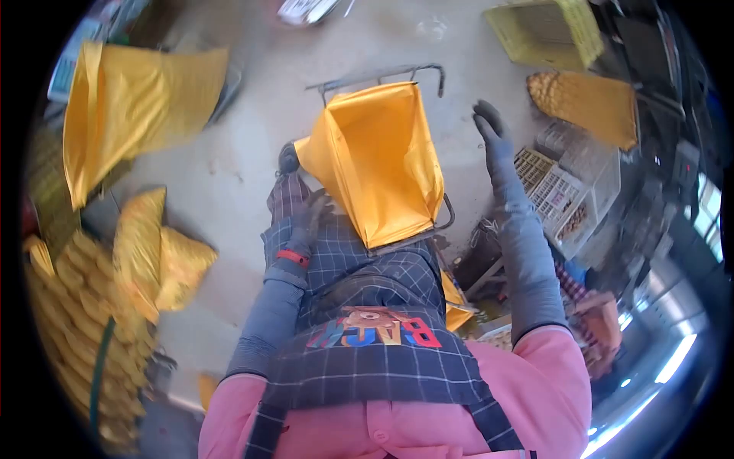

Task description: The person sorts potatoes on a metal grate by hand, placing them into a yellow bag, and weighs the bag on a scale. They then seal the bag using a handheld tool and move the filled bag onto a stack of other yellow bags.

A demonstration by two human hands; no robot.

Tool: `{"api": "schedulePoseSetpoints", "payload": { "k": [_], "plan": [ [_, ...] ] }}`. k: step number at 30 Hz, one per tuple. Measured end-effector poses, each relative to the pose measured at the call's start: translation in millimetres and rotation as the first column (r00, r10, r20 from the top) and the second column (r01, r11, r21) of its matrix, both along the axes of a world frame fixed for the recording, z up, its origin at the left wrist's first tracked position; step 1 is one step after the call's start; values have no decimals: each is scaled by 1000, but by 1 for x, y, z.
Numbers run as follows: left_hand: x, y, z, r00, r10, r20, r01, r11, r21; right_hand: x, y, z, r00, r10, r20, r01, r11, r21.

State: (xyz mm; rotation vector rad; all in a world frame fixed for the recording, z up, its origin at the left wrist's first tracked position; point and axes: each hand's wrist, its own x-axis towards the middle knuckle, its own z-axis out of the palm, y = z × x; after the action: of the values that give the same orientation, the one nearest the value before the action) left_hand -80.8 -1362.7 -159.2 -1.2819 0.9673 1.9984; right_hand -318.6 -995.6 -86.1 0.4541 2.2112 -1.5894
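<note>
A yellow sack (336, 161) stands in front of me, its wide mouth facing up and stretched within a dark metal frame (375, 78). Only its yellow inner walls show inside the mouth. My left hand (307, 222), in a grey glove with a red band at the wrist, is low beside my checked apron, left of the sack. Its fingers look loosely stretched out, and nothing shows in them. Off to the right of the sack, my right hand (493, 126), also gloved, is raised in the air with thumb and fingers apart, holding nothing.
Another yellow sack (138, 107) stands at upper left. Filled yellow sacks (138, 252) and stacked netted bags (84, 321) are at left. On the right are a yellow crate (535, 34), a full sack (589, 107) and white crates (562, 191). Another person's pink sleeve (600, 321) shows at lower right.
</note>
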Motion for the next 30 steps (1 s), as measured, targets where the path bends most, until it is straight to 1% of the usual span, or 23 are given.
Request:
{"api": "schedulePoseSetpoints", "payload": {
  "k": [1, 3, 4, 5, 6, 7, 8, 9, 10, 12, 13, 14, 15, 16, 17, 19, 21, 23, 25, 26, 27, 29, 30],
  "plan": [
    [-10, -15, -2, 998, -43, -34, 44, 999, 10, 19, 11, 10, 991, -104, -83, 109, 992, 66],
    [-27, -56, -23, 994, -90, -60, 79, 984, -157, 90, 9, 34, 978, -126, -168, 183, 906, 383],
    [-1, -103, -105, 865, 358, -352, -42, 751, 660, 138, -5, 35, 901, -356, -248, 430, 814, 390],
    [-28, -119, -78, 875, 306, -375, 25, 745, 667, 186, -21, 26, 768, -555, -320, 640, 668, 379],
    [-56, -128, -24, 954, -44, -297, 129, 953, 273, 235, -26, -3, 573, -814, -92, 784, 512, 351],
    [-65, -137, 14, 947, -313, -75, 297, 940, -165, 277, -34, -24, 300, -941, 159, 868, 338, 364],
    [-62, -166, 16, 914, -401, -57, 380, 897, -226, 301, -63, -26, 241, -904, 354, 943, 305, 136],
    [-65, -205, 13, 871, -489, -52, 454, 840, -297, 308, -96, -35, 233, -815, 531, 972, 206, -111],
    [-63, -240, 14, 843, -536, -42, 490, 799, -349, 313, -117, -49, 223, -819, 528, 974, 161, -161],
    [-59, -305, 18, 784, -620, 30, 574, 705, -417, 328, -147, -72, 205, -842, 499, 979, 166, -121],
    [-61, -335, 21, 745, -661, 90, 628, 649, -430, 323, -169, -50, 165, -790, 590, 915, -101, -391],
    [-66, -363, 21, 737, -659, 152, 646, 619, -447, 333, -184, -42, 265, -738, 620, 862, -107, -496],
    [-73, -381, 19, 724, -657, 211, 668, 589, -455, 342, -208, -39, 246, -772, 586, 794, -187, -579],
    [-77, -387, 23, 712, -677, 186, 671, 577, -465, 365, -224, -45, 220, -776, 591, 839, -159, -521],
    [-81, -385, 30, 708, -688, 162, 667, 574, -475, 383, -246, -45, 115, -792, 599, 865, -216, -452],
    [-87, -369, 36, 635, -763, 118, 716, 524, -461, 438, -284, -49, 10, -805, 593, 846, -309, -434],
    [-81, -359, 33, 599, -797, 74, 730, 506, -459, 495, -325, -53, -204, -792, 575, 687, -534, -492],
    [-61, -339, 26, 387, -881, -270, 786, 469, -402, 576, -373, -18, -284, -793, 539, 574, -591, -567],
    [-40, -309, 31, 8, -957, -291, 772, 192, -607, 659, -432, -30, -440, -768, 465, 495, -639, -588],
    [-24, -289, 35, 216, -957, -195, 861, 281, -424, 700, -467, -21, -492, -753, 437, 419, -645, -640],
    [0, -265, 51, 168, -969, -181, 881, 230, -413, 733, -494, -7, -541, -741, 398, 345, -627, -698],
    [47, -209, 126, -77, -964, -253, 928, 23, -372, 796, -546, 6, -612, -731, 302, 242, -536, -808],
    [63, -180, 149, -234, -893, -384, 908, -59, -416, 820, -564, 10, -652, -701, 287, 220, -538, -814]
  ]
}}
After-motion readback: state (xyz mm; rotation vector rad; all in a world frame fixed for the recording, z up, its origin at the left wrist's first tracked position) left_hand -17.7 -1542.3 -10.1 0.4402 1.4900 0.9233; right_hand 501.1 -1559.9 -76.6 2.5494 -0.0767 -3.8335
